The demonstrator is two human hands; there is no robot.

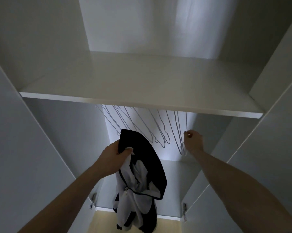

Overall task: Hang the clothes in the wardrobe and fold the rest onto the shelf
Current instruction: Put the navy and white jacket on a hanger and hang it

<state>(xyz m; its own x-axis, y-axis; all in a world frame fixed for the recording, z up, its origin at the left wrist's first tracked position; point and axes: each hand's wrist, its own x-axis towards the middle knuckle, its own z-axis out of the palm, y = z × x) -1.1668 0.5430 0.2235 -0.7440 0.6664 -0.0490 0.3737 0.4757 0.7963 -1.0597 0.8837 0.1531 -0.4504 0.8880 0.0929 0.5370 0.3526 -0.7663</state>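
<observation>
Our right fingers are pinched together on the rightmost wire hanger, right of centre in the frame, just under the shelf's front edge; the right hand is turned with its back toward us, so we cannot tell exactly how far the thumb wraps round the wire. Our left fingers are curled tight over a bunched edge of the black-and-white zip jacket, and the left hand holds it up at the centre of the frame, its upper edge rising in front of the hangers and the rest drooping toward the bottom edge with a zipper pull showing on its lower part. Both bare forearms reach in from the lower corners. Behind the hands, a row of thin wire hangers dangles in the hanging space below the white shelf, which runs across the middle of the frame. Around it all stands the white wardrobe, its doors swung open at the left and right edges, with metal hinges low on both sides and a strip of pale wood floor at the bottom.
</observation>
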